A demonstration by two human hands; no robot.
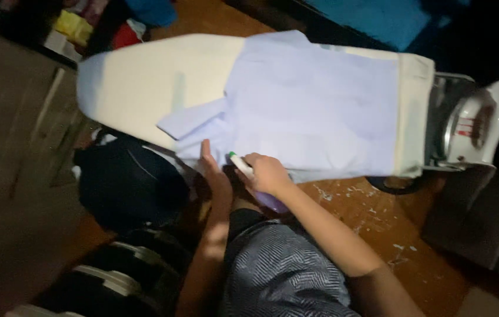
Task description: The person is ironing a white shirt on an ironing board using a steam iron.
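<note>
At the near edge of the ironing board (138, 76), I see my right hand (268, 174) clamped around a purple spray bottle (259, 186), nozzle toward the pale shirt (314, 100). My left hand (213, 170) rests flat, fingers together, touching the shirt's hem, and an iron (477, 126) sits at the board's far end.

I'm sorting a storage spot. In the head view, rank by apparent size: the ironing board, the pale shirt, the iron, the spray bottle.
1. Ironing board
2. Pale shirt
3. Iron
4. Spray bottle, partly hidden by the right hand.
</note>
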